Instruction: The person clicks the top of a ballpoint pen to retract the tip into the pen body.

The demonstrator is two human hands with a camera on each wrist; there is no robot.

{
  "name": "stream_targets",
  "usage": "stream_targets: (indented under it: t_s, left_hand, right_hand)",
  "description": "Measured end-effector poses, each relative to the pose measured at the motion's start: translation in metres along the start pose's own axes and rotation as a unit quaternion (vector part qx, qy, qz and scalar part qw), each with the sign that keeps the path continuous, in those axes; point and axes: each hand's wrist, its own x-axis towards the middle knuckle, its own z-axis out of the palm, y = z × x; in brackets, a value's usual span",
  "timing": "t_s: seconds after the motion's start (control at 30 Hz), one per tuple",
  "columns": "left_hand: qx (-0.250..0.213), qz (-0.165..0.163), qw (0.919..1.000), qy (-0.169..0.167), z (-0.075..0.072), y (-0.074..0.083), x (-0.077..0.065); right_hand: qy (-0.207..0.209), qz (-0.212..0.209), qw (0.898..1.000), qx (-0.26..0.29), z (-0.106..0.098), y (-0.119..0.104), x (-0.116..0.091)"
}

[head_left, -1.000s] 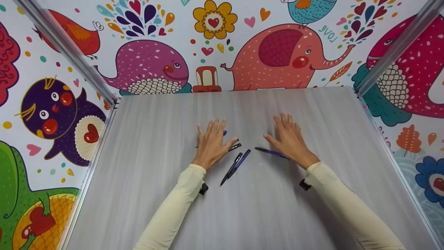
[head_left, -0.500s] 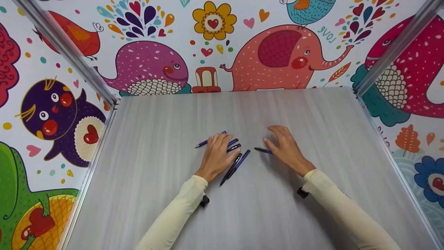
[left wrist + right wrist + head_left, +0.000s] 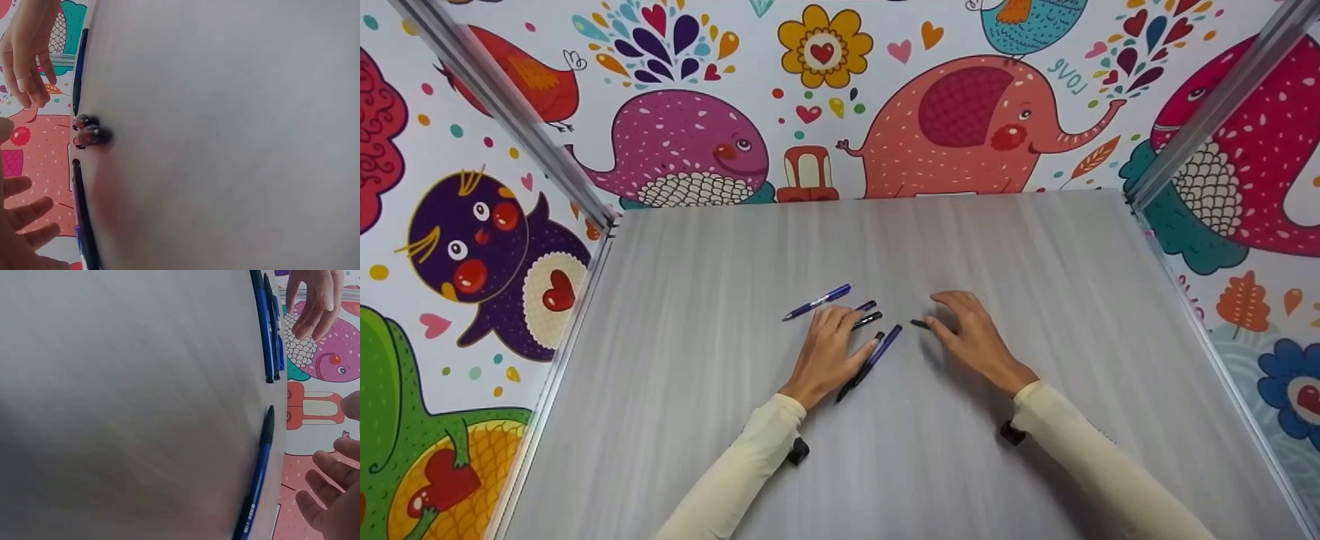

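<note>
My left hand (image 3: 826,352) hovers over the left group of pens, its fingers loosely bent with nothing in them. A blue pen (image 3: 817,302) lies just beyond its fingertips. Partly under the hand are another blue pen (image 3: 869,305) and a black pen (image 3: 868,320). By its thumb a blue pen (image 3: 887,346) and a black pen (image 3: 847,388) lie side by side. My right hand (image 3: 979,341) is held above a blue pen with a black tip (image 3: 259,472), mostly hidden by the hand in the head view. The right wrist view shows those relaxed fingers (image 3: 323,489) apart from the pen.
The pens lie on a grey wood-grain table (image 3: 720,255). Upright panels printed with cartoon animals (image 3: 952,127) border the back and both sides, with metal posts (image 3: 1207,112) at the back corners.
Both hands have drawn back toward the body, and their spread fingers have relaxed into a loose bend. The far-left blue pen has come into full view. The pens appear to lie where they were.
</note>
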Motion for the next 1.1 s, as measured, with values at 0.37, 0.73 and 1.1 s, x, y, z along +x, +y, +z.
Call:
stream_targets:
  t_s: [0.37,0.73,1.1]
  left_hand:
    - [-0.026,-0.007,0.9996,0.004,0.001,0.001,-0.017]
    - [-0.052,-0.021,0.9984,0.003,0.001,0.003,-0.03]
    - [-0.022,0.003,0.9994,0.027,0.002,0.003,-0.043]
  right_hand:
    - [-0.007,0.007,1.0,0.02,0.013,-0.001,-0.013]
    - [-0.02,0.024,0.999,0.027,0.024,-0.001,-0.021]
    - [-0.022,0.013,0.999,0.022,0.031,0.001,-0.022]
